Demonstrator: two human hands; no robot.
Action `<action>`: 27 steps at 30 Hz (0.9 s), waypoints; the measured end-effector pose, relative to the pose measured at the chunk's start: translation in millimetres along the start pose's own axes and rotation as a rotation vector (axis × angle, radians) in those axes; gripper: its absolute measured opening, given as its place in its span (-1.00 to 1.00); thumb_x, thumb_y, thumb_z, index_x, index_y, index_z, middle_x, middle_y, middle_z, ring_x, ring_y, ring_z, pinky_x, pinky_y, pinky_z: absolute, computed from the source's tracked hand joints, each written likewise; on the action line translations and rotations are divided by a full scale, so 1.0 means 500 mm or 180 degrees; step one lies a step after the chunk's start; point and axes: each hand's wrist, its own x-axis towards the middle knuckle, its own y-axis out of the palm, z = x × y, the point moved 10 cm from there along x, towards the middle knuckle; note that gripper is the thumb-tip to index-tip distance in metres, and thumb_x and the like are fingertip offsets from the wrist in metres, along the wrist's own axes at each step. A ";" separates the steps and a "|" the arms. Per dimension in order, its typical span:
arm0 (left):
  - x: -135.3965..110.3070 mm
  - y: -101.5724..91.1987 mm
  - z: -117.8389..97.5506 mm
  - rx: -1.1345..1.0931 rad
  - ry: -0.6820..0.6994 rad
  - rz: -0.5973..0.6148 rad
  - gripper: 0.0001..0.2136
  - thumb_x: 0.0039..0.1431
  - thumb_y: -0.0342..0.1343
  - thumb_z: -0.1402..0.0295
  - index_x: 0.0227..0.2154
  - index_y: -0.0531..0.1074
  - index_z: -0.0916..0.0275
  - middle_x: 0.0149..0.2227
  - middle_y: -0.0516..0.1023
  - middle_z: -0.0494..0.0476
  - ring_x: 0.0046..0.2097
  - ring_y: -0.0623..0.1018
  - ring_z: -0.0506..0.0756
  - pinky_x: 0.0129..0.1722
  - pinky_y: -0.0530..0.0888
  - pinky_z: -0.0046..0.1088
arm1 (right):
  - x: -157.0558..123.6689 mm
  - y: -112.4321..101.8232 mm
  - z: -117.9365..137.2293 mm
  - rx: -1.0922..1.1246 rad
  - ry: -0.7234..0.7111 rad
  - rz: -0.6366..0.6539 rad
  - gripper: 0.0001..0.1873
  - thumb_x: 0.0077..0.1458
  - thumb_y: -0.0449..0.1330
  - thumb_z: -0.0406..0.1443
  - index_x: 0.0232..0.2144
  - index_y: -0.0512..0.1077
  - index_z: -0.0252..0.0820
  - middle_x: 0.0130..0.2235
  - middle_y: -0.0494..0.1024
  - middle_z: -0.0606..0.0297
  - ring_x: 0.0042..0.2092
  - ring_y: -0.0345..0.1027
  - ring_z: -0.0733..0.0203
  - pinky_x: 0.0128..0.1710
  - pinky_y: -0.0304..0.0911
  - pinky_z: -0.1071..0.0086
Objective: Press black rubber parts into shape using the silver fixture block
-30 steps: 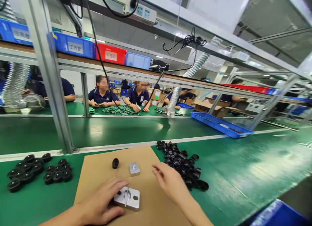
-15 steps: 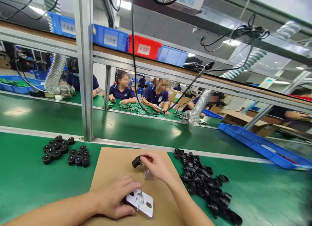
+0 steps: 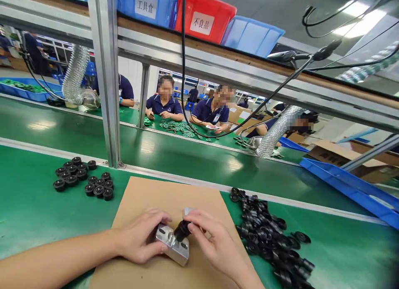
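Observation:
My left hand (image 3: 140,237) grips the left end of a silver metal block (image 3: 180,255), thumb at the near side and fingers at the far side. Slots and a round recess show in the block's top. Between the thumb and fingers of my right hand (image 3: 216,243) is a black cylindrical part (image 3: 181,231), tilted, its lower end at the block's recess. Whether it sits inside the recess I cannot tell. Just behind my right fingers a small pale, shiny piece (image 3: 188,211) is partly hidden. All this is over a brown cardboard sheet (image 3: 146,193).
Right of the cardboard lies a long heap of black ring-shaped parts (image 3: 264,231). Black round pieces (image 3: 71,172) stand grouped at the left. A metal post (image 3: 104,81) rises behind the cardboard. Co-workers (image 3: 165,102) sit across the green bench; a blue tray (image 3: 349,189) is at far right.
My right hand has brought the black cylindrical part down and nearer to the metal block. My left hand now grips the block, which has tilted. The head view has shifted.

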 end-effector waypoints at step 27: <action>0.008 -0.008 -0.025 0.0099 0.0295 -0.0046 -0.60 0.26 0.17 0.21 0.11 0.27 0.11 -0.08 0.54 0.19 -0.14 0.52 0.24 -0.05 0.47 -0.18 | -0.002 0.051 0.033 -0.0247 -0.0131 0.0150 -0.71 0.50 0.04 -0.32 0.06 0.54 0.00 -0.06 0.62 0.23 -0.05 0.49 0.09 -0.04 0.40 0.24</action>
